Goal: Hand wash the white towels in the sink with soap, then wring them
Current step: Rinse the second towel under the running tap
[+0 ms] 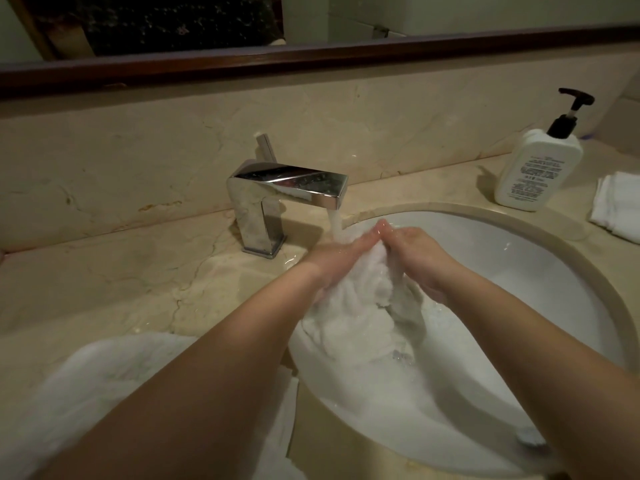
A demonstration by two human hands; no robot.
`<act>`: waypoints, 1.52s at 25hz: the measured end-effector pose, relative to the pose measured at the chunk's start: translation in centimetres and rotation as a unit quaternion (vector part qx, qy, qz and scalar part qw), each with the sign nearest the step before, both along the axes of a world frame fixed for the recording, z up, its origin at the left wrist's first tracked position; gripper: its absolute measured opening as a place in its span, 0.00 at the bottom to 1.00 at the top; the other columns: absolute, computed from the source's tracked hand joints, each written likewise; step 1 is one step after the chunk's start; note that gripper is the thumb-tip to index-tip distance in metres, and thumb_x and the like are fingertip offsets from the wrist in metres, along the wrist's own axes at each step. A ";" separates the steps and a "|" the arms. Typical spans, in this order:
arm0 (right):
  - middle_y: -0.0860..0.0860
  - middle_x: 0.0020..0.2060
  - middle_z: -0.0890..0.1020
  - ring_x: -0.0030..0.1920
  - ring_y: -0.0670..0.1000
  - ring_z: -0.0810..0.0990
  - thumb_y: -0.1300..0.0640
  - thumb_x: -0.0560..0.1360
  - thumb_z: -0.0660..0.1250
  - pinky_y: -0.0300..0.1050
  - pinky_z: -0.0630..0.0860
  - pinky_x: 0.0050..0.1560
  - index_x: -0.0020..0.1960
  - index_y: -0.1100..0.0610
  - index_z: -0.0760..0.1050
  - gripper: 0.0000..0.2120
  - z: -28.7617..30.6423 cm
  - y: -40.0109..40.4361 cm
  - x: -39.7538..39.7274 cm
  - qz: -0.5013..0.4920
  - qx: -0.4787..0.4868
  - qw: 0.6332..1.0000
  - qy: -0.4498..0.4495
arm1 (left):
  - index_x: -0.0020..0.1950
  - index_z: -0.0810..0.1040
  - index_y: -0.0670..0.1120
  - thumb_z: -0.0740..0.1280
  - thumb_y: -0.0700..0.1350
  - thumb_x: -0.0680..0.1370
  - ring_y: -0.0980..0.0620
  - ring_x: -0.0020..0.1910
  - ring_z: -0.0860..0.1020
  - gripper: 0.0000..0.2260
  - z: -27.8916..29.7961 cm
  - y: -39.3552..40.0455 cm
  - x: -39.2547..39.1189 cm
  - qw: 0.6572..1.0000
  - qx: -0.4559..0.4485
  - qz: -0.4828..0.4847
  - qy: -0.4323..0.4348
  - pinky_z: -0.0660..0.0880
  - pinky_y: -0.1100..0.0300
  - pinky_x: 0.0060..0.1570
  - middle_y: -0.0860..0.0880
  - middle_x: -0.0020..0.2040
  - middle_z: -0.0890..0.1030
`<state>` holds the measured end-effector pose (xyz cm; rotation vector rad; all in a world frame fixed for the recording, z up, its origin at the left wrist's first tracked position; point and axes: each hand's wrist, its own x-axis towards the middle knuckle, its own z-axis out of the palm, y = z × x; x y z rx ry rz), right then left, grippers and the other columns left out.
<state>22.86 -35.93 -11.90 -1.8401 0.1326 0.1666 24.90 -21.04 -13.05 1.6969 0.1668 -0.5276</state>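
Head view: big white towel (114,386) heaped on the beige marble counter (114,289) nearest, then the left hand (334,261) and right hand (420,258) both clutching a soaked white towel (353,317) in the white oval sink (540,271) under the running chrome faucet (284,192), white pump bottle (540,168) and folded white cloths (620,206) further back
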 end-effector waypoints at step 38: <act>0.52 0.51 0.87 0.53 0.55 0.85 0.32 0.77 0.61 0.57 0.78 0.63 0.57 0.56 0.82 0.29 -0.3 -2.1 -1.4 0.076 -0.085 0.986 0.122 | 0.47 0.76 0.47 0.60 0.55 0.84 0.44 0.52 0.79 0.14 2.5 0.0 -0.3 0.989 0.090 0.083 -0.088 0.77 0.53 0.56 0.45 0.50 0.79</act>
